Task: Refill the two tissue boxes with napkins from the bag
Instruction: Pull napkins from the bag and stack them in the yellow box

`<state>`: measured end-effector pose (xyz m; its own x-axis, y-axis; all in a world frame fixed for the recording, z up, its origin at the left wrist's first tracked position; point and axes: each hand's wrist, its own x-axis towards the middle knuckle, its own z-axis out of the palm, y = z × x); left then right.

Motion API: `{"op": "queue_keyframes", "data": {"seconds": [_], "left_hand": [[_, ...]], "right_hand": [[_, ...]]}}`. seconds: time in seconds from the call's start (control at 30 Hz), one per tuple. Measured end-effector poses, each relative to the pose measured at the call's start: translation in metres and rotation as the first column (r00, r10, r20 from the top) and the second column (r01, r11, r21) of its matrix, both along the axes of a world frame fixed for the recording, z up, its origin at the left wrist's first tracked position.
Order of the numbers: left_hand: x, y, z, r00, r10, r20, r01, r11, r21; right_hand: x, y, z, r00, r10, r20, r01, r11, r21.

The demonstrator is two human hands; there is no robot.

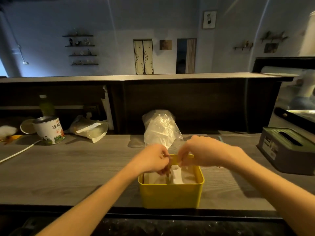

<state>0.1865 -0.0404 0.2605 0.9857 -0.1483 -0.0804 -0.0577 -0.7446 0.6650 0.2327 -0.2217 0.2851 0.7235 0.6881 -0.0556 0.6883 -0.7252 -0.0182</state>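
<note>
yellow box [171, 195] sitting open at counter's [68, 167] near edge, napkins [177, 178] inside | left hand [151, 159], right hand [202, 152] pinching something (unclear) over it | bag [160, 128] standing behind | grey box [288, 150] lidded, far right

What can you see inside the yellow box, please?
White napkins fill the yellow box. The left hand and right hand cover its far end; the bottom is hidden.

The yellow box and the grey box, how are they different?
The yellow box is open on top with white napkins showing; the grey box has its slotted lid on. The yellow box sits in front, under both hands; the grey box sits off to the right, untouched. Both stand upright on the wooden counter.
</note>
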Motion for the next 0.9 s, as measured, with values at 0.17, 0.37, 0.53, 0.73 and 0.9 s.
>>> {"op": "queue_keyframes", "data": {"seconds": [0.17, 0.37, 0.53, 0.73, 0.9], "left_hand": [[0.031, 0.032, 0.016, 0.975, 0.093, 0.203, -0.083, 0.995, -0.059], [0.087, 0.063, -0.021, 0.934, 0.078, 0.35, -0.141, 0.977, 0.159], [0.134, 0.066, -0.063, 0.927, 0.067, 0.37, -0.136, 0.978, 0.161], [0.172, 0.068, -0.09, 0.896, 0.024, 0.444, -0.11, 0.979, 0.17], [0.181, 0.067, -0.108, 0.836, -0.023, 0.548, -0.185, 0.929, 0.321]], "right_hand": [[0.046, -0.004, 0.007, 0.994, -0.039, -0.106, 0.072, 0.941, 0.331], [0.119, 0.016, -0.071, 0.957, -0.167, -0.238, 0.241, 0.913, 0.328], [0.148, 0.039, -0.114, 0.954, -0.21, -0.214, 0.295, 0.784, 0.547], [0.178, 0.053, -0.136, 0.957, -0.284, -0.065, 0.231, 0.601, 0.765], [0.183, 0.054, -0.15, 0.97, -0.219, -0.109, 0.222, 0.603, 0.766]]}}
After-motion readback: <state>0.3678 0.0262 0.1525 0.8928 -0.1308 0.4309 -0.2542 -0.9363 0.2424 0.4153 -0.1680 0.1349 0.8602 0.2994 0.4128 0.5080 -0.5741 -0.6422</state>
